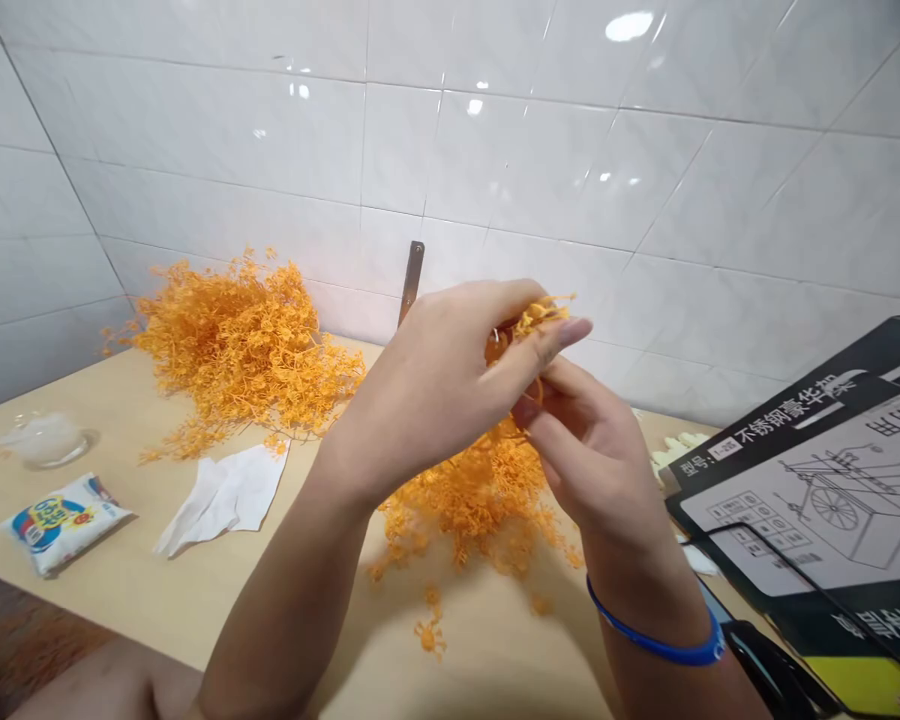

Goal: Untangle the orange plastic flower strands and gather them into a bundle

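My left hand [450, 375] is closed around a small cluster of orange flower sprigs [544, 316], whose tips poke out between thumb and fingers. Close against it, my right hand [596, 445], below a blue wristband [664, 645], pinches thin orange stems under the left thumb. Part of the grip is hidden behind the left hand. Beneath both hands a loose bunch of orange flowers [480, 500] spreads over the table, and a small loose floret [429, 635] lies nearer me.
A large orange flower heap [232, 350] sits at the back left of the wooden table [142, 610]. Nearby are crumpled white paper [229, 495], a printed plastic packet [67, 522] and a glass dish [45, 438]. A dark metal strip [412, 275] stands upright behind. Printed cardboard [817, 500] leans at right.
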`<state>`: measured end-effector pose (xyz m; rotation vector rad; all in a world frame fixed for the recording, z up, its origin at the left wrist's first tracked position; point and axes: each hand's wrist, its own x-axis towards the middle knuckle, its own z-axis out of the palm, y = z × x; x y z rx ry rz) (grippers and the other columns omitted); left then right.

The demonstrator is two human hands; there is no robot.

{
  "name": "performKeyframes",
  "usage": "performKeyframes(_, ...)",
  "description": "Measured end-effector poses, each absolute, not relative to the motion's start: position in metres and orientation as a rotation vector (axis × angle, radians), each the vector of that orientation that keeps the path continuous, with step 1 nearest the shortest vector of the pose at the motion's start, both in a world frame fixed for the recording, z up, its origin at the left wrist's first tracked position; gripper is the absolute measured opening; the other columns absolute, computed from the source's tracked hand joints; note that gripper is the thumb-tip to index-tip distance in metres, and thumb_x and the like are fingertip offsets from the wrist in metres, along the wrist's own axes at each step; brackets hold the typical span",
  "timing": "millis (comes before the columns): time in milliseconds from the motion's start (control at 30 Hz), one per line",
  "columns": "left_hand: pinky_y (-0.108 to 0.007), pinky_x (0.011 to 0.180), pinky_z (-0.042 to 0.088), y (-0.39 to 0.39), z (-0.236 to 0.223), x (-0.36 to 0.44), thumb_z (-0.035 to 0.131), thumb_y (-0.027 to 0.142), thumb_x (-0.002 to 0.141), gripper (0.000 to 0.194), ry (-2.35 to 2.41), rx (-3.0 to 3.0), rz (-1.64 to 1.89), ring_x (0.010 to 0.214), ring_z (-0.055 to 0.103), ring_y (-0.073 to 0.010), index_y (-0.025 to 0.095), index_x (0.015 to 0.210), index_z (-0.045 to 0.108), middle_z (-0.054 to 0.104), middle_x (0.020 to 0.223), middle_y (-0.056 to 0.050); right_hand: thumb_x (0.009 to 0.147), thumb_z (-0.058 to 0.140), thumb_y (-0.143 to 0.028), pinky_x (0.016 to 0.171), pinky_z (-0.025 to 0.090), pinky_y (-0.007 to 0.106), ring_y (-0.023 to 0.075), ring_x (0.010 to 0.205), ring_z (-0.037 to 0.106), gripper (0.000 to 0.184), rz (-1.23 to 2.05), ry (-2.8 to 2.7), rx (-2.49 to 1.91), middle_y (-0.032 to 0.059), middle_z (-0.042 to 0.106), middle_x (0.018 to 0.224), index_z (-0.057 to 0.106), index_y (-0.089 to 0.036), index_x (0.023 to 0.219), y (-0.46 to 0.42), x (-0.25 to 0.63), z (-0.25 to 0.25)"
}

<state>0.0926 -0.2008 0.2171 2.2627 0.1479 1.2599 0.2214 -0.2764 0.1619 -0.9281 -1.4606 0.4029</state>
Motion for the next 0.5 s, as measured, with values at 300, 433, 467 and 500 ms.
performKeyframes(300,-0.023,0.055,0.040,-0.1966,0.2145,0.0962,0.060,0.038,0.089,0.027,0.129,2.237,1.161,0.063,0.055,-0.0106,0.018,0.071,0.063,0.063,0.066,0.001,0.087,0.056,-0.026,0.060,0.048,0.028,0.0157,0.070,0.056,0.012,0.529,-1.354,-1.005,0.0031,0.060,0.079,0.067,-0.021,0.087,-0.2820,0.2321,0.1635)
performKeyframes(433,-0.022,0.058,0.043,-0.1945,0.2153,0.0964,0.065,0.039,0.084,0.022,0.098,2.194,1.133,0.070,0.058,-0.0114,0.019,0.074,0.067,0.066,0.076,0.000,0.085,0.064,-0.050,0.041,0.029,0.023,0.0082,0.046,0.035,0.032,0.571,-1.378,-1.065,-0.0030,0.045,0.057,0.060,-0.020,0.074,-0.2803,0.2303,0.1650)
performKeyframes(467,-0.022,0.058,0.043,-0.1938,0.2158,0.0962,0.067,0.040,0.083,0.022,0.085,2.176,1.108,0.071,0.059,-0.0116,0.020,0.074,0.067,0.067,0.077,0.000,0.086,0.064,-0.050,0.040,0.026,0.023,0.0072,0.044,0.031,0.035,0.543,-1.390,-1.065,-0.0043,0.040,0.054,0.058,-0.019,0.070,-0.2792,0.2302,0.1643)
performKeyframes(500,-0.022,0.057,0.044,-0.1929,0.2164,0.0957,0.067,0.040,0.082,0.022,0.072,2.156,1.077,0.071,0.059,-0.0117,0.020,0.075,0.068,0.067,0.078,-0.001,0.087,0.063,-0.049,0.040,0.025,0.023,0.0068,0.043,0.030,0.037,0.514,-1.395,-1.060,-0.0048,0.038,0.052,0.057,-0.019,0.067,-0.2781,0.2306,0.1631)
